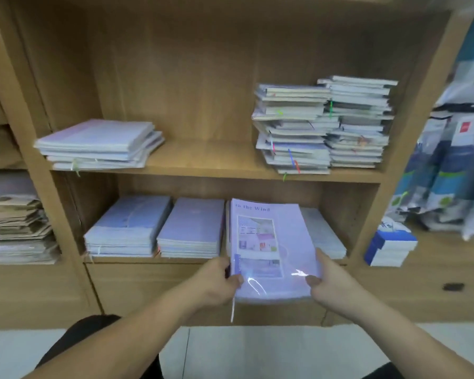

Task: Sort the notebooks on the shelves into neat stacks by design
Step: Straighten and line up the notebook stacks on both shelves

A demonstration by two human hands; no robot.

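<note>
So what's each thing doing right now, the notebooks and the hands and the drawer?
Purple notebooks, held up, far end reaching into the lower shelf.
Left hand, gripping their near left corner.
Right hand, gripping their near right corner.
Lower left stack, neat.
Lower middle stack, neat.
Upper left stack, slightly fanned out.
Tall upper right piles, uneven and messy.
Drawer, shut.

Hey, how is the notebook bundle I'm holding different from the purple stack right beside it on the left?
The held bundle has a cover with printed pictures and a title ending "the Wind"; the neighbouring stack has a plain purple cover. The held bundle juts out past the lower shelf, gripped by the left hand and right hand; the neighbouring stack sits fully on it, untouched. Both are purple notebooks.
</note>
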